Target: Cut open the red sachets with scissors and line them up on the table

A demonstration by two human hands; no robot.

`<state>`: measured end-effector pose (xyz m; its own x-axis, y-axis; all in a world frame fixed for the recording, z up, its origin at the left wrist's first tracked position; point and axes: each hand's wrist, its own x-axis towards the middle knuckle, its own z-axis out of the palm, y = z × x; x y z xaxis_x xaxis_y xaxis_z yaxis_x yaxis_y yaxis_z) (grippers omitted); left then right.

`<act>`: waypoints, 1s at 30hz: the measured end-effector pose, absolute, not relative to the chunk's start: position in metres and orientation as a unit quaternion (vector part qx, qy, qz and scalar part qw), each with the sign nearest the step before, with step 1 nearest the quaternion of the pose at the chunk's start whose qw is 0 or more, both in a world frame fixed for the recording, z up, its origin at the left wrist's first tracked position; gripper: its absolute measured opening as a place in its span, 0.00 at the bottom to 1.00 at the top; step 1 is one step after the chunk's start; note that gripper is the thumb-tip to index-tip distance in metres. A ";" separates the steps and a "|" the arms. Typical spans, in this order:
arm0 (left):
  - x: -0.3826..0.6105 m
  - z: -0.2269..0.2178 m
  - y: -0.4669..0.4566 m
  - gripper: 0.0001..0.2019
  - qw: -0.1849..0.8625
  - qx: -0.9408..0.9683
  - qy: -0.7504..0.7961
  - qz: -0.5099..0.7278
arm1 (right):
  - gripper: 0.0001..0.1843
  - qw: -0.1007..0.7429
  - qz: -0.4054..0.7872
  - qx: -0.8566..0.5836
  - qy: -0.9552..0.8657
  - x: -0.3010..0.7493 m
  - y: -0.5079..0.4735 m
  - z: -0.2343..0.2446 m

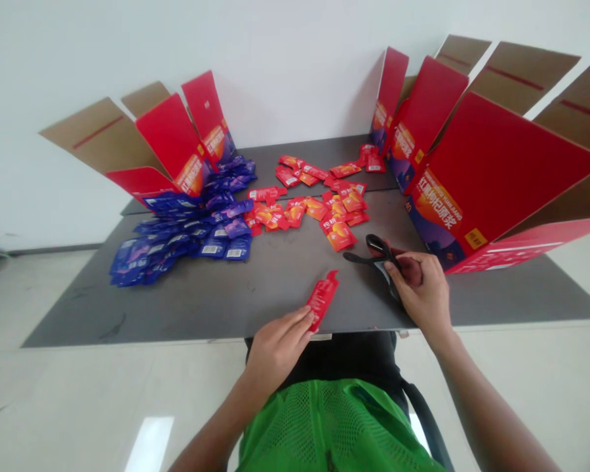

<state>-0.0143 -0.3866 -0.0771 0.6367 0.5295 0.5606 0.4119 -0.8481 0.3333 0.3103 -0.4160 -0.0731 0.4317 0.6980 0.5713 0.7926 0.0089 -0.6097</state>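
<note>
My left hand (281, 346) is closed on the lower end of a red sachet (323, 298), near the table's front edge. The sachet's narrow spout end points away from me, and small pale print shows on its face. To the right, my right hand (425, 285) grips what look like black-handled scissors (381, 249), with one loop facing up and left. My palm and fingers partly hide them. Beyond my hands, loose red-orange sachets (337, 233) lie scattered across the grey table (275, 288).
Many blue-purple sachets (177, 236) are heaped at the left, spilling beside open red cartons (170, 141). More open red cartons (491, 170) stand along the right side, flaps raised. A white wall (295, 72) rises behind the table.
</note>
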 end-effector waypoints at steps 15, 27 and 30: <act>-0.008 -0.061 -0.370 0.24 0.216 0.806 0.525 0.170 | 0.14 0.471 -0.021 -0.716 -0.516 0.312 -0.419 -0.078; -0.023 -0.078 -0.380 0.19 0.064 0.931 0.268 0.240 | 0.10 0.481 -0.022 -0.632 -0.608 0.260 -0.392 -0.046; -0.026 -0.085 -0.379 0.20 0.062 0.940 0.251 0.221 | 0.09 0.447 0.023 -0.561 -0.696 0.227 -0.381 -0.046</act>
